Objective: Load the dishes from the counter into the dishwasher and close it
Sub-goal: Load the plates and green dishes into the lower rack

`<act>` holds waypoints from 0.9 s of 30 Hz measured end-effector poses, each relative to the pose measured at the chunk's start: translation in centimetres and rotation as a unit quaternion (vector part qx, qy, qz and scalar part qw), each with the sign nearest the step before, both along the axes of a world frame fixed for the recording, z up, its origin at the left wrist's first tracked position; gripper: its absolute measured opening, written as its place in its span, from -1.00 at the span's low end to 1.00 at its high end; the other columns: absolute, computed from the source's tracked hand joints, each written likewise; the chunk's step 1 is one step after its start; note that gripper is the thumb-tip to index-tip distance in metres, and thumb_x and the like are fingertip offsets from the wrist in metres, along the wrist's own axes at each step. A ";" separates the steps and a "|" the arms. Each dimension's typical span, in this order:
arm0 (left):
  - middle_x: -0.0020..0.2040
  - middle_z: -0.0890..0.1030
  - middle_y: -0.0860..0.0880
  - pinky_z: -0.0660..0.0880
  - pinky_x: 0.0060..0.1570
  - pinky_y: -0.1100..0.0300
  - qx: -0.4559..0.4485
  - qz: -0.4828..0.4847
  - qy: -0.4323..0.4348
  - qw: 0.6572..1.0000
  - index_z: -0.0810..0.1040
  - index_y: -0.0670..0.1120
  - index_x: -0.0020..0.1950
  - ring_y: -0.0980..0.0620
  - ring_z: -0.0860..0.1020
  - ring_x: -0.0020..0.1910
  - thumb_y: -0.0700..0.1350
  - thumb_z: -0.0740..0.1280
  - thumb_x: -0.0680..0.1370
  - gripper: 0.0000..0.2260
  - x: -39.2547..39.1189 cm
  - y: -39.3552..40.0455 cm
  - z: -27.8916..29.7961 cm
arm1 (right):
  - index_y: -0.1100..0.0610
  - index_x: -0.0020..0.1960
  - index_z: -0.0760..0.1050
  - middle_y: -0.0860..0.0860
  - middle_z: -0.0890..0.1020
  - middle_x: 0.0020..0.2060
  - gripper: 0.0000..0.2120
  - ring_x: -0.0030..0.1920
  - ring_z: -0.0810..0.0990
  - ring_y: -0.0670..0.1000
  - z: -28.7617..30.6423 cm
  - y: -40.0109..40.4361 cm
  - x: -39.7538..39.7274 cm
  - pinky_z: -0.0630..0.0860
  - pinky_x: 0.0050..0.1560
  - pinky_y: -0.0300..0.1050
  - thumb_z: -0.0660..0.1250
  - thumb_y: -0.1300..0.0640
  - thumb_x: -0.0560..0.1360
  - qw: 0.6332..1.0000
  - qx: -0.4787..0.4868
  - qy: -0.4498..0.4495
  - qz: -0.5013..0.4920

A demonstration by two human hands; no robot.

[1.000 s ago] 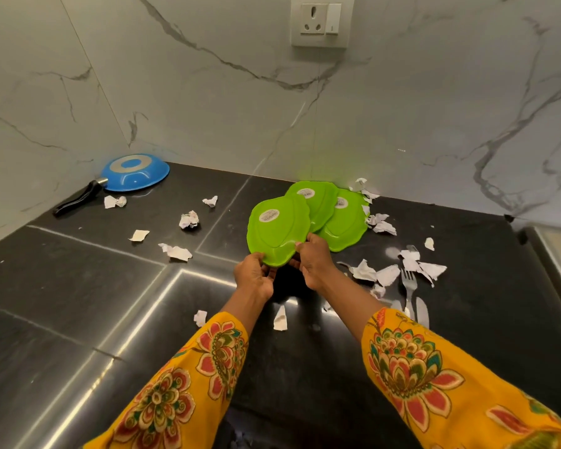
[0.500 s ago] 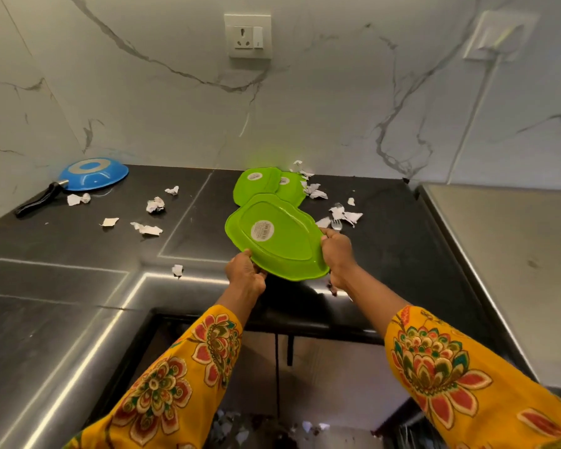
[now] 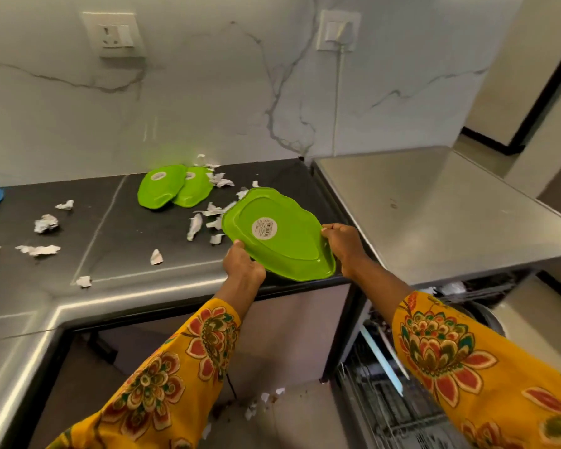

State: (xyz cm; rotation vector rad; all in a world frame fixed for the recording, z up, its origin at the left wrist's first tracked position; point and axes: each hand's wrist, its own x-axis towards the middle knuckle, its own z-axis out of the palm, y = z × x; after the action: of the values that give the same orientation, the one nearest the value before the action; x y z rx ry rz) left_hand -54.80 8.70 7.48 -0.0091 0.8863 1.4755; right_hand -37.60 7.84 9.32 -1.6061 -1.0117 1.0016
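I have the green leaf-shaped plate (image 3: 280, 234) lifted off the black counter (image 3: 117, 231), underside up with its round sticker showing, tilted and hanging over the counter's front edge near the steel top (image 3: 434, 209). My left hand (image 3: 242, 265) pinches the near rim, thumb on top; my right hand (image 3: 344, 243) grips the far right rim, so the 2 hands sit apart on opposite edges.

I judge it to be thin moulded plastic: light, stiff, not fragile, but glossy enough to slip, so the raised rim is the place to hold, and 1 hand should be enough once it is lined up with a slot.

Against 0.5 s ago, the plate has travelled right and toward the open dishwasher rack (image 3: 386, 400), now visible at the lower right. The 2 other green plates (image 3: 172, 186) remain overlapped at the back among torn paper scraps (image 3: 46, 223).
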 end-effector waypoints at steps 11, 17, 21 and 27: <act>0.46 0.32 -0.15 0.24 0.39 -0.18 0.049 -0.245 -0.005 0.968 0.28 -0.03 0.47 -0.20 0.31 0.40 0.27 -0.20 0.60 -0.39 16.0 -4.3 0.4 | 0.21 0.20 0.55 0.12 0.60 0.10 -0.68 0.02 0.49 0.04 1.0 -5.6 16.7 0.47 0.03 -0.08 0.12 0.34 0.55 0.997 0.024 -0.009 -0.079; 0.40 0.38 -0.25 0.42 0.12 -0.31 0.057 -0.347 -0.069 0.934 0.35 -0.17 0.41 -0.31 0.45 0.19 0.09 -0.01 0.64 -0.53 24.7 -7.1 -0.4 | -0.01 -0.14 0.56 0.11 0.61 -0.02 -0.72 0.01 0.52 0.11 -0.5 -9.2 26.4 0.47 0.19 0.11 0.17 0.28 0.57 0.985 0.042 0.065 -0.155; 0.41 0.32 -0.30 0.26 0.27 -0.24 0.024 -0.402 -0.063 0.913 0.38 -0.26 0.34 -0.35 0.30 0.36 0.03 -0.06 0.65 -0.53 29.6 -9.1 -0.8 | 0.04 -0.08 0.51 0.01 0.58 -0.14 -0.71 -0.11 0.50 0.00 0.2 -13.1 29.7 0.46 -0.05 -0.10 0.08 0.31 0.62 0.972 0.071 0.132 -0.182; 0.07 0.56 -0.25 0.59 -0.17 -0.01 -0.011 -0.464 -0.023 0.886 0.48 -0.35 0.06 -0.27 0.50 0.06 -0.11 0.03 0.66 -0.65 34.9 -12.1 -4.2 | 0.12 -0.12 0.50 0.01 0.64 -0.27 -0.68 -0.32 0.64 -0.06 -1.3 -17.0 34.6 0.50 -0.43 -0.30 0.05 0.04 0.65 0.941 0.043 0.281 -0.183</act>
State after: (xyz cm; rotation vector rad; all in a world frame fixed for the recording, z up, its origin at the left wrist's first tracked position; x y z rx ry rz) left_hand -19.94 -3.36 3.30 0.3228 0.7054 0.5595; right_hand -3.03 -9.12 8.04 -1.2599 -0.3454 1.0487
